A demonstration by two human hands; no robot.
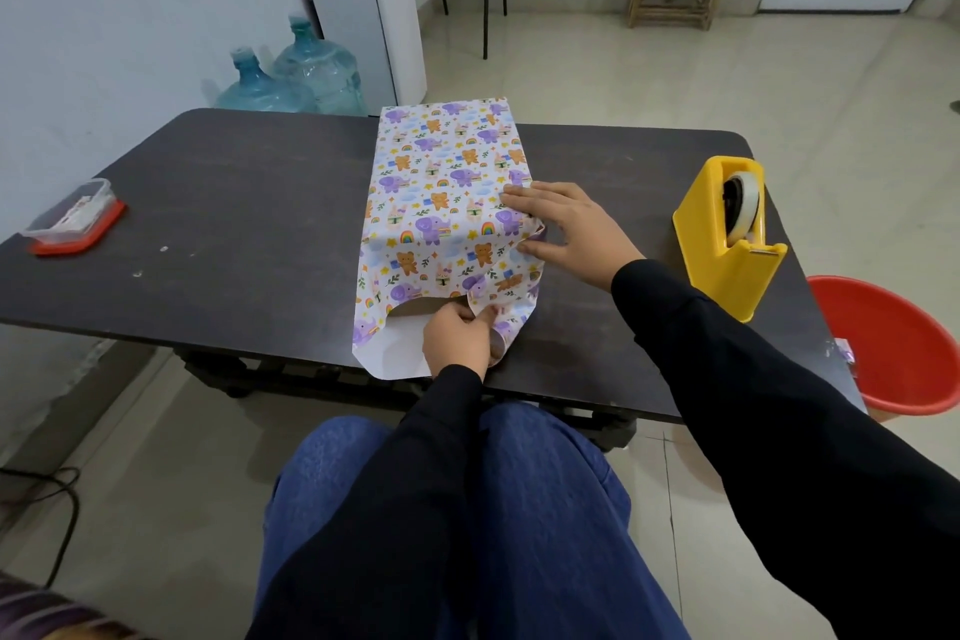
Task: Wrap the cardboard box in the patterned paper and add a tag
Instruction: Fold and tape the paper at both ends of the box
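Dark table [234, 203]; patterned paper [441, 203] covers cardboard box [413, 309] mid-table, box mostly hidden. Yellow tape dispenser [727, 234] sits right. Right hand [571, 229] lies flat, pressing the paper; left hand [457, 335] pinches the near flap. Near-end fold in hand; next probably crease, then tape.

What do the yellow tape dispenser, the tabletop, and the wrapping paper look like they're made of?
The tape dispenser looks like moulded plastic: uniform glossy yellow, rounded edges. The table is probably laminate over board, dark and matt with scuffs, though that's uncertain. The patterned paper is thin printed paper, white underneath, creasing at folds.
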